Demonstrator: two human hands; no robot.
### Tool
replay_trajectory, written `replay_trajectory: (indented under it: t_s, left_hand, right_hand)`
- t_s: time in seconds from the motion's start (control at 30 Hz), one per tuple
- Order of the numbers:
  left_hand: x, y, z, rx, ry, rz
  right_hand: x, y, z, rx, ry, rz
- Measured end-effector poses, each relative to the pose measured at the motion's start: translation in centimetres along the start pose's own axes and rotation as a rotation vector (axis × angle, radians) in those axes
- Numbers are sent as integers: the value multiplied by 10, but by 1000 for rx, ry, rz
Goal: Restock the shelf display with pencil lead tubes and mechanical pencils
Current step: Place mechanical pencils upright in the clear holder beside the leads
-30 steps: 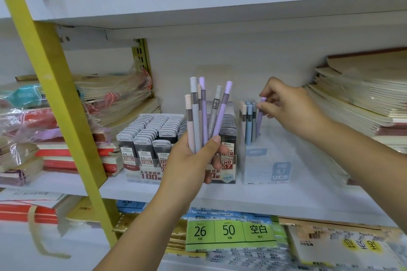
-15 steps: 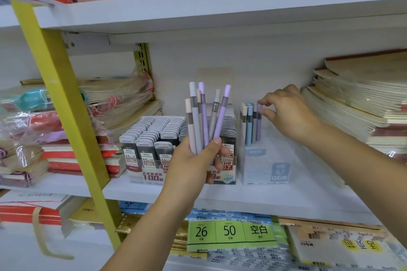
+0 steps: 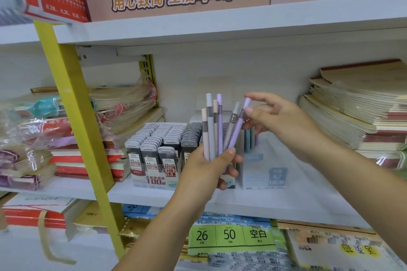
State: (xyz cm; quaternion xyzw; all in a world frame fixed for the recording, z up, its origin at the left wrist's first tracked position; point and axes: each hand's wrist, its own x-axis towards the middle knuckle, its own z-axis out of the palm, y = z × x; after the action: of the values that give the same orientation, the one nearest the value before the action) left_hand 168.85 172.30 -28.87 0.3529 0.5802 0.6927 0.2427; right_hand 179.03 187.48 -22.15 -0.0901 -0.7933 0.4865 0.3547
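White smooth shelf, boxed rows of flat grey pencil lead tubes, left hand clasping a fan of slim matte pastel mechanical pencils, right hand, fingers spread, at the lilac pencil's tip.

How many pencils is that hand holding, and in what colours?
Mechanical pencils in the left hand, by colour:
Pink pencils: 2
Grey pencils: 2
Purple pencils: 2
Total: 6
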Motion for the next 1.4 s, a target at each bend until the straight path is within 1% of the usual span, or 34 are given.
replay_trajectory:
  t_s: [0.03, 0.1, 0.13, 0.2, 0.27, 0.3, 0.33, 0.4, 0.47, 0.5, 0.8, 0.97, 1.1, 1.23, 1.3, 1.33, 1.37, 1.4]
  left_hand:
    - [0, -1, 1, 8, -15, 1]
    - [-1, -1, 2, 8, -38, 0]
    - [-1, -2, 2, -7, -47, 0]
    - [-2, -3, -1, -33, -50, 5]
    - [-2, -3, -6, -29, -29, 10]
    - [-2, -4, -8, -24, -17, 11]
    - [-2, -4, -10, -21, -8, 15]
    - [-2, -5, -11, -27, 3, 20]
    - [-1, -7, -12, -32, 7, 19]
    - [-1, -7, -12, -31, 8, 18]
    - [3, -13, -15, -14, -4, 23]
    - [4, -14, -14, -22, -3, 24]
    - [4, -13, -15, -12, -6, 26]
    - [2, -12, -15, -22, -7, 13]
    - [1, -11, -15, -47, -17, 7]
    - [1, -10, -14, -54, -26, 7]
    - [1, -9, -13, -57, -36, 8]
    - [0, -8, -11, -59, -49, 8]
  right_hand:
    - [-3, -3, 5, 53, -11, -1]
    - [-7, -8, 12, 76, 20, -29]
    - [-7, -10, 11, 76, 54, -44]
    - [-4, -13, -1, 77, 194, -97]
    - [4, -13, -21, -22, 352, -170]
    - [8, -10, -31, -142, 377, -200]
    - [12, -4, -37, -288, 349, -215]
    - [17, 11, -39, -549, 210, -200]
    - [20, 26, -33, -714, 103, -196]
    - [22, 30, -30, -753, 72, -201]
    - [26, 44, -26, -715, 22, -172]
    - [30, 50, -27, -726, 157, -218]
    - [33, 61, -26, -920, 201, -297]
    - [34, 60, -27, -1034, 173, -189]
    - [30, 52, -24, -1080, 218, -223]
    - [24, 45, -19, -1038, 248, -250]
    - [17, 37, -13, -917, 255, -259]
    - [9, 28, -6, -720, 227, -223]
